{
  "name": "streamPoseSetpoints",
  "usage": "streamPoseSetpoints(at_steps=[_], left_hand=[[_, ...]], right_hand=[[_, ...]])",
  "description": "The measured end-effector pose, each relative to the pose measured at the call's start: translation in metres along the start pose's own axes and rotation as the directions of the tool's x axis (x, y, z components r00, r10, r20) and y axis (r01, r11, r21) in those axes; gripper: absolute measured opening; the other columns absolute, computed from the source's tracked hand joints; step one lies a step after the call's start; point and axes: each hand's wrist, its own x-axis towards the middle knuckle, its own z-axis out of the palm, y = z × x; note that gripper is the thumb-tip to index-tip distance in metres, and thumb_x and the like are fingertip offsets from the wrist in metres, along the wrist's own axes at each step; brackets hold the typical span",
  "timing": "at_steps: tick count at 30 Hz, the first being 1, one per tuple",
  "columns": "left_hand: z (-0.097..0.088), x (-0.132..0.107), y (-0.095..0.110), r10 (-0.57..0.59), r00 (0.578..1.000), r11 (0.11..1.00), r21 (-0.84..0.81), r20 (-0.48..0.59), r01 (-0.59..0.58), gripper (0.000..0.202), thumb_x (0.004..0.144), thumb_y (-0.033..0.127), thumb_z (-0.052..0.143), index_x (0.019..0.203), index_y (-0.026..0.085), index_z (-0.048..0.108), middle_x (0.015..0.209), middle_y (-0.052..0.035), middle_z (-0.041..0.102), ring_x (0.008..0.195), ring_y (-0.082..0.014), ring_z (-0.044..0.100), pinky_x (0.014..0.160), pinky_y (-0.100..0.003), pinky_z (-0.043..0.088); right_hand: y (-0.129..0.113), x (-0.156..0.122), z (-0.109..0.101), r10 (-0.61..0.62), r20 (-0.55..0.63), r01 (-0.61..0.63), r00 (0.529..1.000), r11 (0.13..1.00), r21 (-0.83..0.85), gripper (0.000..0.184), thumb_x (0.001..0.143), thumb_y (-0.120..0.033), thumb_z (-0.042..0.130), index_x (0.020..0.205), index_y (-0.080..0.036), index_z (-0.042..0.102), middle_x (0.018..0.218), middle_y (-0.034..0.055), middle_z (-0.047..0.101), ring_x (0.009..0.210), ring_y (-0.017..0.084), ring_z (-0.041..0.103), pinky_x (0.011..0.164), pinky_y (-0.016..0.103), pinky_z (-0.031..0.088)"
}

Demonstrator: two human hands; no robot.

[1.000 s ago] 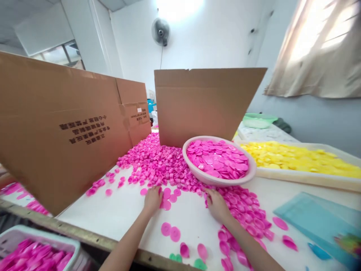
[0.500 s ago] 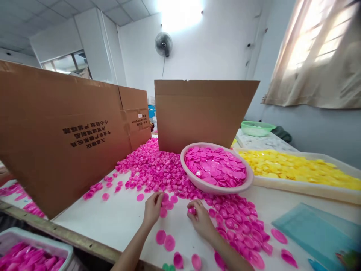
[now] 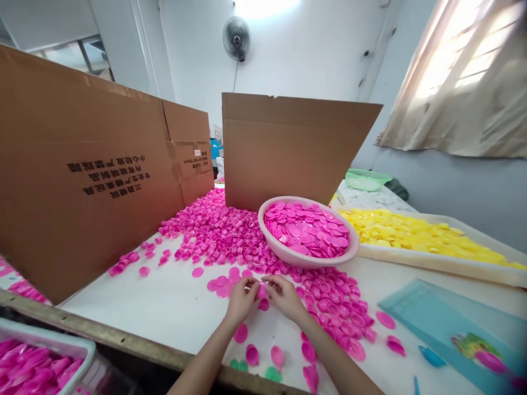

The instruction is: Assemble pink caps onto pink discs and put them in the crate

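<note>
My left hand [image 3: 241, 299] and my right hand [image 3: 286, 296] meet over the white table [image 3: 164, 307], fingertips pinched together on a pink plastic cap [image 3: 261, 291] between them. A wide heap of pink caps [image 3: 218, 230] spreads across the table just beyond my hands. A pale round basin [image 3: 307, 258] full of pink caps stands behind my right hand. Loose pink caps [image 3: 329, 312] lie to the right of my right wrist, and a few more lie near the table's front edge.
Upright cardboard sheets stand at the left [image 3: 82, 175] and behind the basin [image 3: 292, 148]. A tray of yellow caps [image 3: 420, 236] sits at the right. A teal plastic sheet [image 3: 444, 323] lies at the front right. A white bin of pink caps [image 3: 37, 356] is at the lower left.
Both hands have pulled back from the pile's edge and come together in front of me, now pinching a pink cap between them. The camera view has tilted slightly.
</note>
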Motion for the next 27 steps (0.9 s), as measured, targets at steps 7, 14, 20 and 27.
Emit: streamPoseSetpoints(at_steps=[7,14,20,27], left_hand=[[0.012,0.002,-0.007,-0.005,1.0,0.983,0.185,0.025,0.0,0.021,0.075,0.031,0.043,0.076,0.015,0.056,0.071,-0.0027,0.06,0.059,-0.0115,0.053,0.055,-0.023,0.04],[0.015,0.0,-0.025,-0.092,0.995,0.953,0.294,0.044,0.076,0.018,0.074,0.03,0.044,0.076,0.016,0.054,0.065,-0.002,0.06,0.056,-0.0116,0.054,0.053,-0.022,0.038],[0.012,0.022,-0.018,-0.338,0.918,0.908,0.327,0.209,0.26,0.024,0.074,0.036,0.042,0.075,0.015,0.053,0.058,-0.0032,0.058,0.052,-0.0145,0.054,0.05,-0.024,0.038],[0.036,0.032,-0.013,-0.008,1.0,0.658,0.753,-0.024,0.023,0.026,0.081,0.022,0.028,0.09,0.015,0.051,0.09,-0.0099,0.056,0.085,-0.0208,0.049,0.071,-0.031,0.033]], right_hand=[[0.023,0.001,0.005,0.306,0.089,-0.317,0.948,0.934,0.165,0.02,0.069,-0.024,0.055,0.086,-0.013,0.053,0.045,-0.0053,0.05,0.037,0.008,0.047,0.035,0.016,0.033],[0.026,0.002,0.007,0.392,0.139,-0.407,0.909,0.909,0.095,0.01,0.07,-0.021,0.056,0.077,-0.014,0.054,0.045,-0.0034,0.054,0.035,0.007,0.05,0.033,0.014,0.034],[0.022,0.004,0.006,0.522,0.194,-0.542,0.831,0.838,0.067,0.009,0.072,-0.02,0.055,0.068,-0.013,0.052,0.046,0.0005,0.058,0.042,0.011,0.057,0.037,0.016,0.042],[0.018,0.0,-0.002,0.497,0.267,-0.551,0.826,0.812,0.194,0.01,0.075,-0.021,0.051,0.07,-0.012,0.053,0.052,0.0015,0.06,0.045,0.01,0.058,0.043,0.016,0.044]])
